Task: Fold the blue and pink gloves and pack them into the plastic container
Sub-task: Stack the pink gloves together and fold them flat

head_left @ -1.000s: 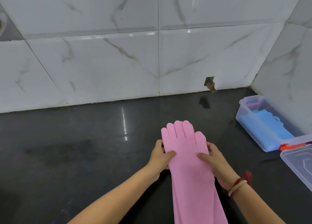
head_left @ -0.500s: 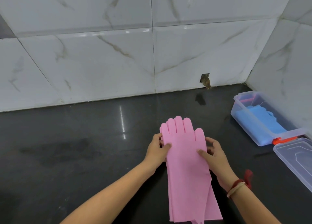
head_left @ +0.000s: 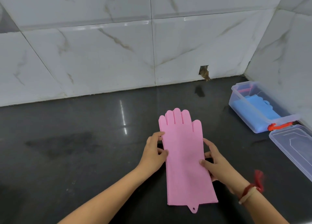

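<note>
Head view: a dark polished surface (head_left: 76, 156) runs back to a marbled tile wall (head_left: 101, 54) and meets a second tiled wall at the right, forming a corner; the broad left stretch of the surface lies open, while the right side is taken up. There, against the corner wall, stands the clear plastic container (head_left: 243, 112) with the folded blue gloves (head_left: 260, 108) inside it, and just in front of it lies its clear lid (head_left: 292, 146), an orange-red latch (head_left: 279, 126) between them. The pink gloves (head_left: 184, 156) lie flat and unfolded near the middle, fingers pointing to the back wall, cuff and small hanging tab toward the person, well apart from the container. The left hand (head_left: 154, 153) pinches the left edge with thumb on top, a closed grip on the pink gloves. The right hand (head_left: 215, 163) grips the right edge likewise, thumb pressed on top, fingers beneath.
</note>
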